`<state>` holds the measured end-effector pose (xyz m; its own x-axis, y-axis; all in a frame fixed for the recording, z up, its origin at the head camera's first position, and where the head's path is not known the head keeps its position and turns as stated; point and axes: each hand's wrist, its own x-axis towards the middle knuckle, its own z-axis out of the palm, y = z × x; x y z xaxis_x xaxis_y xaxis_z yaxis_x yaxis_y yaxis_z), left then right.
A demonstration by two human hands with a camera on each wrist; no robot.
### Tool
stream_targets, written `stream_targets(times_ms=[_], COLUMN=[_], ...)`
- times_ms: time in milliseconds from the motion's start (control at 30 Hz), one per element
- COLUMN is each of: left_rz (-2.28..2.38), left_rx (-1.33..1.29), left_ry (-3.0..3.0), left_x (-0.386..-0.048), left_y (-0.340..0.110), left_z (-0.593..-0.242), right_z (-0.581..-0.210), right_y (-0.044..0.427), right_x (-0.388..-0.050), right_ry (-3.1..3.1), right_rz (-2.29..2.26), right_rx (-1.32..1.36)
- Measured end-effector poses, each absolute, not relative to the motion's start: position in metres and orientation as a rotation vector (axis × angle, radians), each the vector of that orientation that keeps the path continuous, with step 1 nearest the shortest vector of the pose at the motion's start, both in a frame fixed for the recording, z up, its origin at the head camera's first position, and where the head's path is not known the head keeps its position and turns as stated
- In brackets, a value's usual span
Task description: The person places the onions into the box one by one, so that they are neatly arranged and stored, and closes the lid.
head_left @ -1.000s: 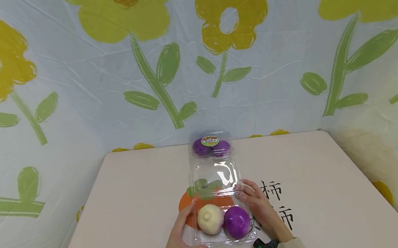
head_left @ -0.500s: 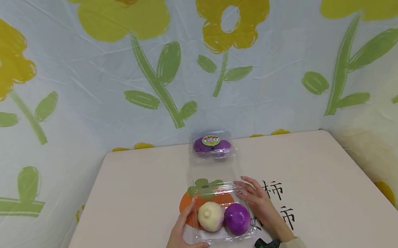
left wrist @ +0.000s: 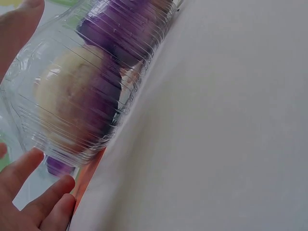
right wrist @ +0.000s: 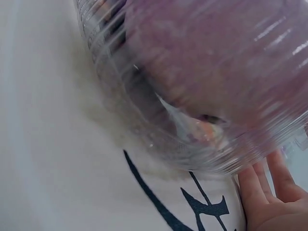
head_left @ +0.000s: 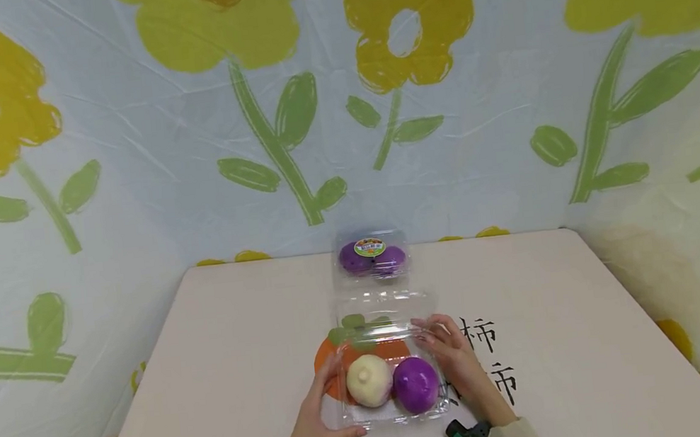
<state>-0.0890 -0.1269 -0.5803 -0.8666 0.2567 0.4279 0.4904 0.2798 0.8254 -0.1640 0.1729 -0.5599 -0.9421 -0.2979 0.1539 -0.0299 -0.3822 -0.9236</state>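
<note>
A clear plastic clamshell box (head_left: pixel 403 416) sits low in the head view with its lid (head_left: pixel 391 301) raised at the back. Inside lie a round white-topped turnip-like vegetable (head_left: pixel 369 382) and a purple one (head_left: pixel 416 384). My left hand (head_left: pixel 314 422) spans the box's left side, thumb by the front corner and fingers at the back; the left wrist view shows it from below. My right hand (head_left: pixel 461 360) holds the right side, fingertips at the back corner near the lid's fold. Its thumb is hidden. In the right wrist view the box wall (right wrist: pixel 168 149) covers much of the frame.
A second clear box (head_left: pixel 372 257) with purple vegetables and a label stands at the table's back edge. The pale table cover (head_left: pixel 248 343) bears an orange print (head_left: pixel 326 356) and black characters. A flower-patterned cloth (head_left: pixel 481 183) surrounds the table. A dark device (head_left: pixel 467 435) sits on my right wrist.
The lid lay folded back toward the rear box a second ago; now it stands raised nearer the vegetables. Both hands have stayed almost in place.
</note>
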Motion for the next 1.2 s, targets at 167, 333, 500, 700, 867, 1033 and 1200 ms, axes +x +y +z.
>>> stream_targets(times_ms=[167,333,500,700,867,1033,1200], left_rz=[-1.625,-1.608,-1.6,-1.618,-1.665,-1.73,-1.807], left_rx=[-0.685,-0.678,-0.684,-0.778,-0.771,-0.778,-0.777], left_ry=[-2.334,-2.351,-2.342,-2.221,-2.215,-2.216,-2.215], left_x=[-0.087,-0.084,-0.083,-0.085,-0.086,-0.088,-0.087], left_y=[-0.128,-0.129,-0.129,-0.13,-0.128,-0.129,-0.133], left_z=[-0.581,-0.582,-0.583,-0.587,-0.586,-0.582,-0.569], right_z=[-0.556,-0.552,-0.554,-0.561,-0.562,-0.546,-0.518], right_y=[0.17,0.169,0.169,0.17,0.172,0.179,0.189], right_x=[-0.161,-0.159,-0.157,-0.159,-0.162,-0.156,-0.141], right_ry=[1.67,1.678,1.703,1.782,1.752,2.055,2.354], right_rz=[-2.444,-2.434,-2.451,-2.45,-2.451,-2.238,-1.818], right_rx=[-0.336,-0.327,-0.371,-0.337,-0.428,-0.414,-0.405])
